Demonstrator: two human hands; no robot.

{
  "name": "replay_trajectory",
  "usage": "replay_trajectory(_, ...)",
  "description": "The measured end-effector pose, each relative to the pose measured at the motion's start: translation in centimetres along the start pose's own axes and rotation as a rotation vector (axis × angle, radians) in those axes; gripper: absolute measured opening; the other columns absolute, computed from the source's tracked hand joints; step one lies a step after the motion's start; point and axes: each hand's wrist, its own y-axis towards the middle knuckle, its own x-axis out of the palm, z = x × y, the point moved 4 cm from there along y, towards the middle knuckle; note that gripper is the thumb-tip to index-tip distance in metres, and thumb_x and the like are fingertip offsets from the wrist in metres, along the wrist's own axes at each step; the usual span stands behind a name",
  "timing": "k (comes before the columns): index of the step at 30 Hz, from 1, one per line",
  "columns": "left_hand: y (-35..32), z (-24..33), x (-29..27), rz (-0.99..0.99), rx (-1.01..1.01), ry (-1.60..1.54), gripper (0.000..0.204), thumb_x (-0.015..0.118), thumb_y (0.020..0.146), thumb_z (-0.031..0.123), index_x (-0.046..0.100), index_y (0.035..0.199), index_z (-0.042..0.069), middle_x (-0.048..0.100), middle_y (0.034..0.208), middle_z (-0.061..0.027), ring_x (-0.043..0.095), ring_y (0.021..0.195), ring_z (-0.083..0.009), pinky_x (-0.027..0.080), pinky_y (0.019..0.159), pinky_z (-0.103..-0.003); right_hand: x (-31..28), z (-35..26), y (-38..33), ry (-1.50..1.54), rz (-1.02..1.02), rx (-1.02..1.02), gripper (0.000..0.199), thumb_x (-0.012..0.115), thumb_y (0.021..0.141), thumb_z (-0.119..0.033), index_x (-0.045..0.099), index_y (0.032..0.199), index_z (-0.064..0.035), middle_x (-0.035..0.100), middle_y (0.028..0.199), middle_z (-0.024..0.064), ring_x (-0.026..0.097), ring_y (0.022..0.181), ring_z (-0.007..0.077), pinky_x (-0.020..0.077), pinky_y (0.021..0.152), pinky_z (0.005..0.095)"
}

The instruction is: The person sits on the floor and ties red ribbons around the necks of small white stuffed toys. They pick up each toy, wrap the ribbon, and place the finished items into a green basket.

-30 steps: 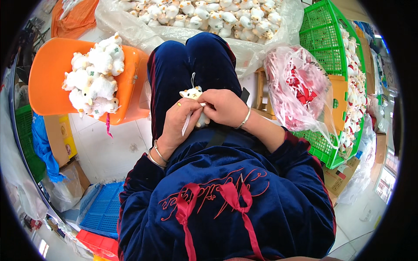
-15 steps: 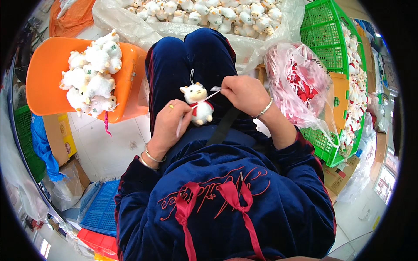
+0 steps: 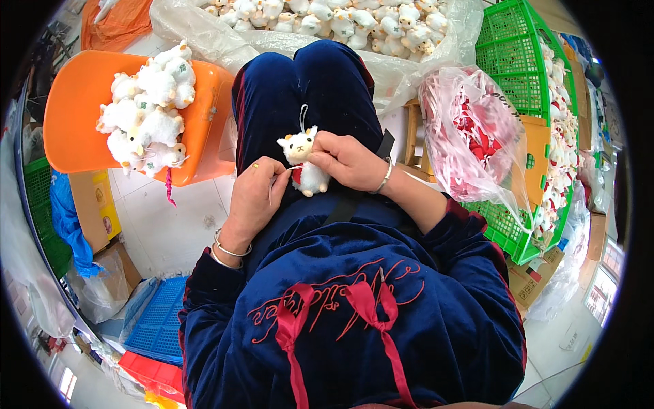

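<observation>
On my lap a small white plush animal (image 3: 313, 180) sits upright, with a cream muzzle, a hanging loop on its head and a red cape (image 3: 297, 175) at its side. My right hand (image 3: 346, 161) grips the plush at its neck, thumb and fingers closed against its side. Pinched in my left hand (image 3: 257, 191) is a thin pale ribbon (image 3: 293, 168), drawn out to the left from the plush's neck. The ribbon's other end is hidden by my right fingers.
An orange chair (image 3: 75, 123) on the left bears a pile of white plush animals (image 3: 146, 109). Ahead, a clear plastic bag (image 3: 252, 44) holds many more. To the right are a bag of ribbons and red pieces (image 3: 470, 129) and green crates (image 3: 507, 58) beside caped plush toys (image 3: 555, 136).
My right hand has let go of the outstretched ribbon end and moved left onto the plush's neck. My left hand now pulls a ribbon leftward. The plush has turned and shifted slightly left.
</observation>
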Motion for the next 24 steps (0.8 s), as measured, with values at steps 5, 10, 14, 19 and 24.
replay_trajectory(5, -0.1, 0.7, 0.2, 0.019, -0.034, -0.031, 0.015, 0.076, 0.090, 0.005, 0.061, 0.093, 0.002, 0.065, 0.079, -0.0128, 0.066, 0.069, -0.0299, 0.053, 0.064, -0.037, 0.2, -1.0, -0.3, -0.300, -0.077, 0.044, 0.023, 0.070, 0.097, -0.023, 0.059, 0.102, -0.0037, 0.068, 0.088, 0.0197, 0.069, 0.082, 0.0401, 0.0537, 0.070, 0.0449)
replay_trajectory(10, 0.6, 2.0, 1.2, 0.058, 0.068, -0.148, 0.015, 0.077, 0.088, 0.000, 0.064, 0.095, 0.002, 0.067, 0.083, -0.0124, 0.067, 0.072, -0.0289, 0.053, 0.064, -0.036, 1.3, -0.9, -0.5, -0.379, 0.133, -0.031, 0.021, 0.073, 0.091, -0.017, 0.060, 0.101, -0.0033, 0.068, 0.089, 0.0171, 0.070, 0.081, 0.0379, 0.0561, 0.071, 0.0443)
replay_trajectory(14, 0.6, 2.4, 1.8, 0.077, 0.141, -0.231, 0.019, 0.077, 0.085, -0.004, 0.066, 0.099, 0.002, 0.069, 0.091, -0.0109, 0.068, 0.076, -0.0248, 0.055, 0.067, -0.033, 1.4, -0.5, -0.8, -0.328, 0.217, -0.069, 0.017, 0.072, 0.090, -0.012, 0.062, 0.101, -0.0032, 0.066, 0.090, 0.0170, 0.070, 0.080, 0.0368, 0.0560, 0.070, 0.0427)
replay_trajectory(19, 0.3, 1.7, 2.2, -0.038, -0.034, -0.475, 0.016, 0.073, 0.090, 0.004, 0.072, 0.105, -0.001, 0.071, 0.100, -0.0107, 0.067, 0.081, -0.0171, 0.053, 0.075, -0.027, 1.1, -0.5, -1.2, -0.344, 0.244, -0.071, 0.014, 0.070, 0.091, -0.012, 0.063, 0.100, -0.0029, 0.065, 0.089, 0.0167, 0.068, 0.079, 0.0366, 0.0553, 0.070, 0.0425)
replay_trajectory(24, 0.3, -0.1, 2.6, -0.085, -0.432, -0.864, 0.015, 0.065, 0.101, 0.010, 0.074, 0.103, -0.002, 0.070, 0.097, -0.0032, 0.063, 0.084, -0.0078, 0.047, 0.074, -0.021, 0.7, -1.1, -1.4, -0.363, 0.227, -0.054, 0.012, 0.070, 0.092, -0.013, 0.065, 0.097, -0.0021, 0.065, 0.088, 0.0167, 0.068, 0.078, 0.0360, 0.0550, 0.070, 0.0423)
